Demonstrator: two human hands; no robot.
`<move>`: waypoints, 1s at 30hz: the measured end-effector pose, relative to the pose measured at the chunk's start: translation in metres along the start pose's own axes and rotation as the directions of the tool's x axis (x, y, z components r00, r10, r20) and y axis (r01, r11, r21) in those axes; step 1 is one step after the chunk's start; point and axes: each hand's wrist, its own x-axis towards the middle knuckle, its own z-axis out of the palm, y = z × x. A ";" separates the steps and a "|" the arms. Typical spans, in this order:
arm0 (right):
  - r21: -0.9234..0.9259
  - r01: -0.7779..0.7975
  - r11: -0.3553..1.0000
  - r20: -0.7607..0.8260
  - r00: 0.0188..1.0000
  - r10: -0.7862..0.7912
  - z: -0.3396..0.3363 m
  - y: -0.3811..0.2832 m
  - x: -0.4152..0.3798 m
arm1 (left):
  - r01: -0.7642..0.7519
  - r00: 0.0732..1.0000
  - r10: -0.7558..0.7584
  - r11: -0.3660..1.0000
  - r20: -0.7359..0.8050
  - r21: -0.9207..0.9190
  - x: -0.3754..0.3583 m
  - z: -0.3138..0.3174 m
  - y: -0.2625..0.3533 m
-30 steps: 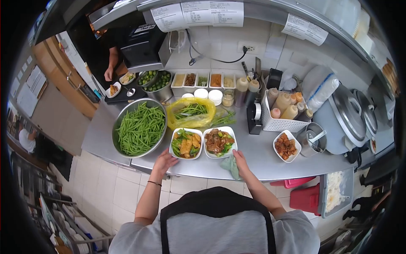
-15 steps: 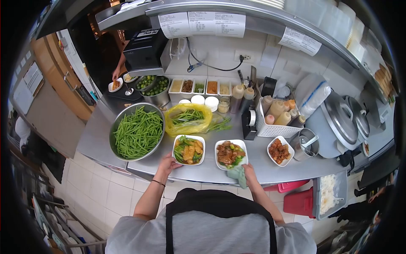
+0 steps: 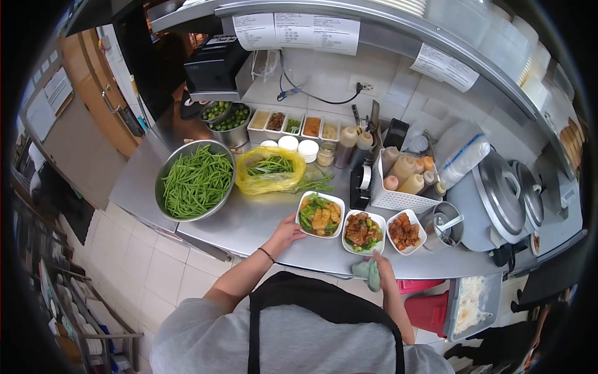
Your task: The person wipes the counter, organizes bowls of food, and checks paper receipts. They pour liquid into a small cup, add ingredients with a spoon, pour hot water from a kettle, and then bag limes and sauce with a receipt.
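My left hand [image 3: 289, 233] is closed on the near left edge of a white square bowl [image 3: 339, 212] of golden pieces and greens. To its right stands a second white bowl [image 3: 346, 244] with brown meat and greens. At that bowl's near right corner, my right hand [image 3: 381, 268] is closed on a green cloth [image 3: 368, 273], its fingertips by the rim. A third white bowl [image 3: 406, 252], with reddish-brown pieces, sits farther right. The three bowls stand close together in a row on the steel counter [image 3: 261, 219].
A steel bowl of green beans [image 3: 196, 182] and a yellow bag [image 3: 250, 187] are at left. Behind the bowls are a white basket of bottles [image 3: 398, 201], a black dispenser [image 3: 359, 198] and condiment tubs [image 3: 303, 126]. A steel pot [image 3: 458, 232] stands right.
Both hands and the two left bowls have moved right, closer to the third bowl. At upper left, the other person's hand and the small white dishes are out of view.
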 end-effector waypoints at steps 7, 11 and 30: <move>-0.474 0.381 0.794 0.459 0.876 -0.147 0.065 -0.034 -0.014 | -0.035 0.995 0.057 0.972 -0.086 0.234 -0.012 -0.013 0.023; -0.496 0.701 0.513 0.721 0.661 -0.207 0.160 -0.057 -0.006 | -0.154 0.957 0.210 0.953 -0.202 0.262 -0.051 -0.033 0.063; -0.489 0.789 -0.372 0.868 0.398 -0.297 0.366 0.016 0.128 | -0.462 0.809 0.555 0.395 0.194 0.794 0.004 -0.131 0.250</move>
